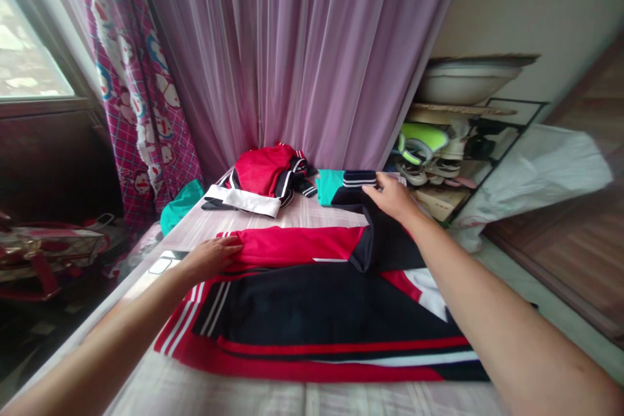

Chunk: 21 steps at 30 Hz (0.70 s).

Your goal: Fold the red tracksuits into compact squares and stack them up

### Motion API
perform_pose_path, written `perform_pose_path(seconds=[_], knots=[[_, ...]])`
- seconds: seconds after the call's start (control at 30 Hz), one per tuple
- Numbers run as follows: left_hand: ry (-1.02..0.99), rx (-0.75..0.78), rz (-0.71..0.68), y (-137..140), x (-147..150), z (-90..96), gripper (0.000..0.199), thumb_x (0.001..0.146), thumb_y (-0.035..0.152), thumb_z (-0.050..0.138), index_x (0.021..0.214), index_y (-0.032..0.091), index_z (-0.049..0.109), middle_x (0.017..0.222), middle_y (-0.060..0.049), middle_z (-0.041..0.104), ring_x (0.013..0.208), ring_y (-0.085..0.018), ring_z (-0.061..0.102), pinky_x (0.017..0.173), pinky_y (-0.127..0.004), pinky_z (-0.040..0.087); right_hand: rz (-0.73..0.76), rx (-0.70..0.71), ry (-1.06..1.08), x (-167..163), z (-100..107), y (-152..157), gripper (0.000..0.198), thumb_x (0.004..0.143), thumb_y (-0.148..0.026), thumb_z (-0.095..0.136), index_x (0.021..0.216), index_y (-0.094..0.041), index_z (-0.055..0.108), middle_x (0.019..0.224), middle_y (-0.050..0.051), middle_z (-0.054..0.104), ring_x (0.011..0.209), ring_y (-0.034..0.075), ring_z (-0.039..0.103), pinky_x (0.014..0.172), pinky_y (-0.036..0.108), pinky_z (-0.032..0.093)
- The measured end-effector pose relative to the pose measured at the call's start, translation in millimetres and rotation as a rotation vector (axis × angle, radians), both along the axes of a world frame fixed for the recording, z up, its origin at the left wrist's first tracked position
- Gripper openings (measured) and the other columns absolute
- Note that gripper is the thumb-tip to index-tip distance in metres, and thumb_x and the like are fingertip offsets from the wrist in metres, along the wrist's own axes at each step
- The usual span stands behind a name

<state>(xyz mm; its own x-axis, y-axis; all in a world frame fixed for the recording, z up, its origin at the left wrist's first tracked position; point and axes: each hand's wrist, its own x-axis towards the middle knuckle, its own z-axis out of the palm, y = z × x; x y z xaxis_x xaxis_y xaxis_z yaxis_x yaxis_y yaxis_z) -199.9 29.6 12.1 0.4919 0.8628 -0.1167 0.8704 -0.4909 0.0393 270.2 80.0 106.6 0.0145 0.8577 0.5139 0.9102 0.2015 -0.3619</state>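
A red and black track jacket lies spread on the cloth-covered surface, its white-striped hem toward the left. One dark sleeve with striped cuff rests across its front. My left hand lies with fingers flat on the red panel near the hem. At the far right, my right hand pinches the edge of a navy striped band beside a teal patch; this appears to be part of the jacket, though the join is partly hidden by a dark fold.
Behind lies a heap of red, black and white clothes. A phone sits by my left forearm. Purple curtains hang at the back. A shoe rack with a basin and a white plastic bag stands right.
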Motion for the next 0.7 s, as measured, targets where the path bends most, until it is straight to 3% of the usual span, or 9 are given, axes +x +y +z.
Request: perform_pose_path(seconds=[0.1,0.17,0.27,0.33,0.43,0.5,0.57,0.63,0.7], knots=[[0.01,0.0,-0.005,1.4,0.4,-1.2,0.047,0.091,0.03,0.047,0.135,0.026,0.062,0.15,-0.01,0.053,0.131,-0.033,0.054,0.111,-0.046,0.042,0.138,0.122,0.082,-8.0,34.9,-42.7,0.032,0.086,-0.04,0.057,0.108,-0.019,0.07,0.097,0.007,0.076,0.091,0.025,0.068,0.081,0.034,0.05],[0.018,0.008,-0.005,1.9,1.0,-1.8,0.047,0.09,0.029,0.047,0.135,0.024,0.062,0.149,-0.011,0.053,0.131,-0.032,0.055,0.111,-0.046,0.042,0.302,0.053,0.118,-24.1,49.3,-78.9,0.03,0.086,-0.039,0.057,0.103,-0.019,0.071,0.097,0.006,0.076,0.091,0.023,0.067,0.082,0.033,0.05],[0.008,0.03,-0.007,1.1,2.2,-2.2,0.047,0.091,0.027,0.046,0.135,0.025,0.062,0.149,-0.011,0.053,0.132,-0.03,0.055,0.111,-0.044,0.043,0.605,-0.267,0.101,-57.2,54.3,-133.3,0.029,0.088,-0.04,0.057,0.1,-0.018,0.074,0.095,0.004,0.076,0.089,0.019,0.067,0.081,0.029,0.049],[0.008,0.039,0.009,-0.7,3.2,-1.5,0.047,0.091,0.026,0.046,0.134,0.027,0.062,0.149,-0.01,0.053,0.132,-0.029,0.055,0.11,-0.043,0.044,0.801,-0.601,0.052,-76.8,48.4,-159.8,0.03,0.086,-0.04,0.061,0.101,-0.018,0.075,0.09,0.002,0.075,0.083,0.016,0.067,0.074,0.024,0.049],[0.006,0.059,0.048,-5.5,5.3,0.1,0.048,0.089,0.026,0.046,0.134,0.027,0.063,0.149,-0.008,0.054,0.131,-0.028,0.056,0.11,-0.042,0.044,0.931,-0.932,-0.008,-89.7,30.8,-171.7,0.034,0.083,-0.042,0.065,0.105,-0.018,0.076,0.089,0.002,0.076,0.078,0.014,0.067,0.069,0.022,0.048],[-0.026,0.087,0.062,-9.5,7.1,0.4,0.047,0.089,0.027,0.045,0.131,0.026,0.065,0.148,-0.008,0.055,0.13,-0.028,0.057,0.111,-0.043,0.043,0.874,-0.877,-0.019,-83.4,15.9,-159.9,0.033,0.085,-0.042,0.062,0.104,-0.018,0.076,0.091,0.002,0.076,0.081,0.015,0.067,0.072,0.023,0.048],[-0.072,0.115,0.067,-13.4,8.6,-0.1,0.045,0.09,0.029,0.043,0.128,0.026,0.068,0.145,-0.008,0.058,0.128,-0.029,0.059,0.111,-0.044,0.043,0.693,-0.701,-0.034,-65.5,-0.6,-136.6,0.03,0.088,-0.037,0.056,0.1,-0.019,0.077,0.093,0.003,0.077,0.085,0.017,0.068,0.077,0.025,0.048],[-0.102,0.129,0.071,-15.7,9.0,-0.6,0.045,0.09,0.031,0.041,0.125,0.026,0.07,0.143,-0.009,0.06,0.126,-0.03,0.06,0.109,-0.045,0.044,0.405,-0.529,-0.092,-39.2,-18.0,-108.5,0.028,0.089,-0.032,0.053,0.098,-0.021,0.077,0.098,0.005,0.077,0.091,0.02,0.068,0.081,0.028,0.048],[-0.136,0.119,0.07,-15.2,6.8,0.1,0.046,0.088,0.033,0.043,0.124,0.026,0.07,0.142,-0.009,0.061,0.126,-0.031,0.06,0.109,-0.045,0.044,0.073,-0.474,-0.172,-9.9,-34.3,-81.6,0.03,0.091,-0.031,0.049,0.104,-0.024,0.076,0.111,0.005,0.076,0.103,0.022,0.067,0.087,0.028,0.048]])
